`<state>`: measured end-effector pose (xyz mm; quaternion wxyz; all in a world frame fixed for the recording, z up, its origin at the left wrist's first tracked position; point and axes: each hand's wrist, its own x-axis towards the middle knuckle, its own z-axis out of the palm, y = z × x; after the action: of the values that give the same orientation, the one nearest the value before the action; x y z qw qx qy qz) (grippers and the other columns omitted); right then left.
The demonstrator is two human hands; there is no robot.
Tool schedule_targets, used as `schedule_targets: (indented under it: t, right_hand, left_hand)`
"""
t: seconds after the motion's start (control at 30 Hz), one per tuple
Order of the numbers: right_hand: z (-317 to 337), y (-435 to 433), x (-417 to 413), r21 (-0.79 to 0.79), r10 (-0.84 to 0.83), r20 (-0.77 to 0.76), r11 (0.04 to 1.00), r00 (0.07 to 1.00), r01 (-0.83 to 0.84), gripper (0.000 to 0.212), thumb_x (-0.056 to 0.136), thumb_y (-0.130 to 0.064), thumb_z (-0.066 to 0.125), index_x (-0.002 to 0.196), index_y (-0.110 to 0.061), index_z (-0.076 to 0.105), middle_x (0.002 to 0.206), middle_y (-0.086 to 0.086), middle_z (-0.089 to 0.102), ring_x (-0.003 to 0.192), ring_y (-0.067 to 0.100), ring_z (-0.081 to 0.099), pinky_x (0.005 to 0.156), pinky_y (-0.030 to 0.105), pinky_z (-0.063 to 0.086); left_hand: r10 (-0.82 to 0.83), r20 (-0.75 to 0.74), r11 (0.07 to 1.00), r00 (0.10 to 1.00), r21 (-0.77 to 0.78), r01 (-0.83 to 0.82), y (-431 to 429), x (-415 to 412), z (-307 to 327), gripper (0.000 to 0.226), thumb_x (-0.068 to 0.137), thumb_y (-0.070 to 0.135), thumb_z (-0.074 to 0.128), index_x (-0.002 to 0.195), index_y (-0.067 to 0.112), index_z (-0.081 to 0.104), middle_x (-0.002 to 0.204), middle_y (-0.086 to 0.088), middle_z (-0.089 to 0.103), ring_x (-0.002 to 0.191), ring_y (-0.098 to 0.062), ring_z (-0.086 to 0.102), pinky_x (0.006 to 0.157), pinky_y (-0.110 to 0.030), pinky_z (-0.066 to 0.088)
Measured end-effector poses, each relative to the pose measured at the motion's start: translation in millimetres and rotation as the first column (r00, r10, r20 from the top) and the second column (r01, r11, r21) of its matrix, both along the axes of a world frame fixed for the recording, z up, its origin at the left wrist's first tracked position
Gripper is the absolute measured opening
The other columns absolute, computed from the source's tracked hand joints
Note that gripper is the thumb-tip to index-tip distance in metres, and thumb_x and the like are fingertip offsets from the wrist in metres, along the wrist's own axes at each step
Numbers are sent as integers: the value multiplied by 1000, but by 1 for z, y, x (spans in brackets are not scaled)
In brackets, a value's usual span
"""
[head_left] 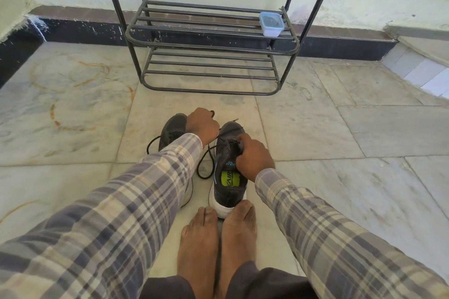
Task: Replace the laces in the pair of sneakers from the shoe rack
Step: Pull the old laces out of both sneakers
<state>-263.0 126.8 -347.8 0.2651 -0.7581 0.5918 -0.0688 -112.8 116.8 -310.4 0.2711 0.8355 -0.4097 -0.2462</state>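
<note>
1. both sneakers are down on the floor (315,128), in front of the shoe rack (211,44).
2. the sneaker with the green insole (228,193) lies straight ahead: heel against the person's bare toes, toe pointing away at the rack.
3. right hand (255,159) is the nearer one. it sits on that sneaker, fingers curled over the tongue and eyelets, holding it steady.
4. left hand (202,125) is further out and to the left, fisted, apparently gripping the black lace (198,169), which runs back to the eyelets and loops slack on the floor.
5. so the pull, i'd judge, goes forward-left, along the shoe's length, away from the bracing hand.
6. the other sneaker (173,128) waits beside it, half hidden under the left sleeve.
</note>
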Motion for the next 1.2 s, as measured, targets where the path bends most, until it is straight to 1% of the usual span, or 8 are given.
schedule_targets:
  t: [0.13,0.3,0.5,0.6,0.83,1.0,1.13,1.2]
  right_hand:
    - [-1,-2,8,-145,161,-215,970,963,-195,56,86,-22,66,137,-25,44,131,8,45,117,32,47,87,46,53]
    - [0,-9,15,-130,250,-243,949,937,-287,61,89,-22,62,145,-24,39,138,5,50,123,31,46,91,45,50]
    - [2,-17,18,-150,124,-131,978,984,-143,28,90,-19,56,117,-18,57,113,8,63,102,30,59,84,45,54]
    - [1,-19,15,-114,95,-109,988,990,-107,26,90,-16,53,115,-16,61,115,9,61,102,30,60,87,44,54]
    - [-4,-19,11,-112,46,-114,992,992,-59,20,94,-17,49,109,-10,60,115,12,56,97,31,60,81,40,51]
    - [-3,-25,12,19,-134,109,991,985,133,21,94,-9,45,96,0,64,100,15,62,91,31,58,73,31,40]
    - [8,-33,2,411,-594,458,801,662,434,16,84,-13,43,71,-11,52,63,5,48,48,18,39,44,27,30]
    - [10,-39,-7,425,-543,461,829,702,362,17,84,-18,54,68,-12,51,59,4,46,45,16,34,43,25,27]
  left_hand:
    - [-47,8,999,999,-19,47,9,-4,-11,20,93,13,57,98,5,75,98,-11,72,92,-29,68,74,-32,53]
    - [16,-73,999,997,-29,-18,17,-3,-22,21,95,13,55,98,5,73,98,-13,72,93,-31,67,73,-32,50]
    - [-101,-116,993,988,-68,94,11,2,-3,51,98,8,50,148,9,41,155,-7,38,142,-23,36,113,-26,28]
    - [-119,-39,993,992,-25,118,15,0,-2,48,93,9,53,140,13,51,146,-7,47,131,-25,48,109,-31,37]
    - [-326,-307,921,894,112,374,41,-28,-13,63,74,17,67,134,20,50,110,-12,66,101,-29,64,89,-43,56]
    - [-423,-109,889,900,140,435,44,-30,-10,49,85,11,63,133,18,55,126,-7,62,111,-25,59,91,-32,50]
    - [-340,-71,926,938,146,347,47,-29,-10,40,89,8,57,129,14,60,124,-9,63,110,-27,61,90,-32,50]
    - [-329,-59,930,943,151,334,48,-30,-10,36,89,9,58,125,13,63,119,-9,66,104,-27,62,90,-33,52]
